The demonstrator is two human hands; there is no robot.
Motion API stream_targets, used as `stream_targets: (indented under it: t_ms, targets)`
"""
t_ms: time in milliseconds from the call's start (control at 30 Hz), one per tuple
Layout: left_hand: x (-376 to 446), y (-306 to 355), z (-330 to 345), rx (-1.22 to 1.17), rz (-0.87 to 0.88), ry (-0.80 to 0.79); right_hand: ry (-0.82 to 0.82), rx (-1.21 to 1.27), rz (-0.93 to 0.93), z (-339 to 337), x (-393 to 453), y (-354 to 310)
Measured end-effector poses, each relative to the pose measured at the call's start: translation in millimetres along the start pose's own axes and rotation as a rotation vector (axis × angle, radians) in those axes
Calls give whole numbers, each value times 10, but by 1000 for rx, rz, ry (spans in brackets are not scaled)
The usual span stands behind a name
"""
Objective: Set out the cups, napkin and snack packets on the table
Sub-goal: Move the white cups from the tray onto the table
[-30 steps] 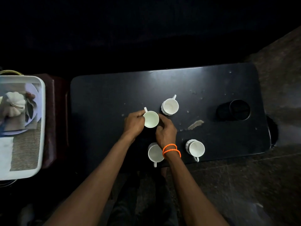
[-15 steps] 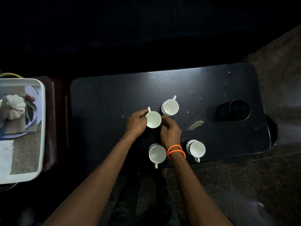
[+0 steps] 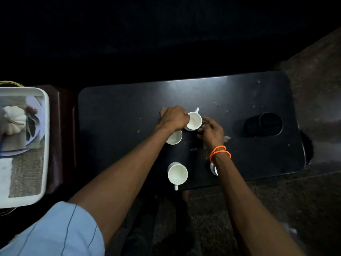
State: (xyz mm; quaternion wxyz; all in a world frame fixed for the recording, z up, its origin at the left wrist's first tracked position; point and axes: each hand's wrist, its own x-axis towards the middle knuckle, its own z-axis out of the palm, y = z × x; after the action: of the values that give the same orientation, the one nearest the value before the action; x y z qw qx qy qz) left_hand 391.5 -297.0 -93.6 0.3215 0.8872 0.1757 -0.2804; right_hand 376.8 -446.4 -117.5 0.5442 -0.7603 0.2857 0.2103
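Several white cups stand on the dark table (image 3: 120, 126). My left hand (image 3: 173, 118) has its fingers curled against the left rim of the far cup (image 3: 194, 121). My right hand (image 3: 211, 131) hovers just right of that cup, fingers loosely spread and holding nothing. A second cup (image 3: 174, 138) sits partly under my left wrist. The near cup (image 3: 177, 174) stands by the front edge with its handle toward me. My right forearm covers most of another cup (image 3: 213, 169).
A white tray (image 3: 46, 145) on a side stand at the left holds a woven mat, a folded napkin (image 3: 11, 143), a plate and a white pumpkin-shaped piece (image 3: 14, 119). A black round holder (image 3: 263, 124) lies on the table's right part. Beyond the table is dark.
My left hand let go of the middle cup and moved forward to the far cup. My right hand followed forward and to the right, and now covers the front right cup with its forearm.
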Motion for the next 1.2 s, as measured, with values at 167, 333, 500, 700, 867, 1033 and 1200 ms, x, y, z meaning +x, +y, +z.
stream_targets:
  t_ms: [167, 333, 500, 700, 867, 1033, 1200]
  targets:
    - [-10, 30, 66, -68, -56, 74, -117, 85, 82, -40, 22, -17]
    - [-83, 92, 221, -28, -32, 171, -69, 113, 63, -81, 56, -67]
    - [-112, 282, 390, 11, 26, 204, -11, 69, 47, -315, 155, -52]
    - [-102, 416, 554, 40, 44, 165, 7, 34, 59, -520, 252, 52]
    - [-78, 434, 620, 22, 54, 175, 7, 26, 61, -557, 326, 94]
    - [-69, 410, 650, 2, 83, 198, -32, -6, 28, -593, 335, 78]
    - [-441, 301, 754, -146, 140, 436, 34, -248, -124, -857, 116, 243]
